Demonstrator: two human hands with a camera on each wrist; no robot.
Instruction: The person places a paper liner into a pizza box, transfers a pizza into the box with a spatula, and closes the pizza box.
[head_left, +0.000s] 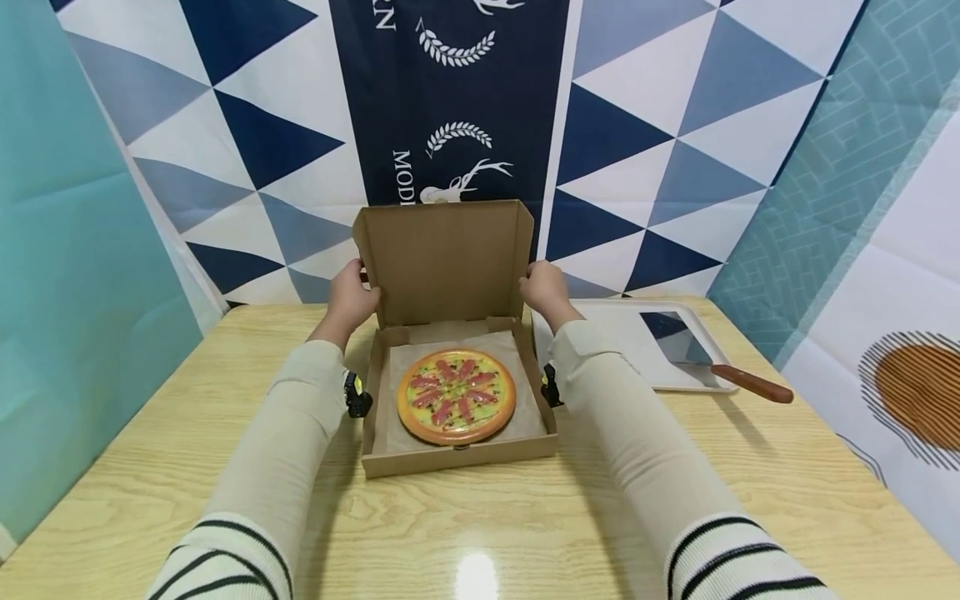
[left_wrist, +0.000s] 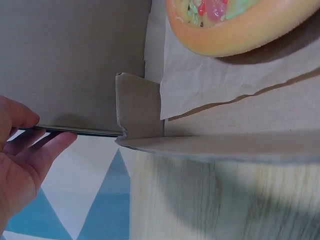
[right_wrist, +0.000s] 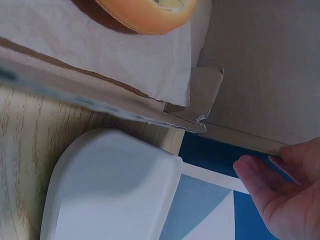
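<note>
A brown cardboard pizza box [head_left: 459, 463] lies on the table with its lid [head_left: 446, 267] standing upright at the back. Inside, a round pizza [head_left: 456, 397] with an orange crust rests on a sheet of brown paper [head_left: 397, 375]. My left hand [head_left: 351, 298] pinches the lid's left edge; the left wrist view shows the thumb on the inner face and fingers [left_wrist: 52, 150] behind it. At the lid's right edge, my right hand [head_left: 546, 290] holds the cardboard between thumb and fingers, seen too in the right wrist view [right_wrist: 287, 187].
To the right of the box lies a white tray [head_left: 600, 321]. A pizza server with a shiny metal blade and a brown wooden handle [head_left: 752, 383] lies across the tray's right rim. Behind the wooden table [head_left: 420, 533] hangs a patterned cloth [head_left: 300, 150].
</note>
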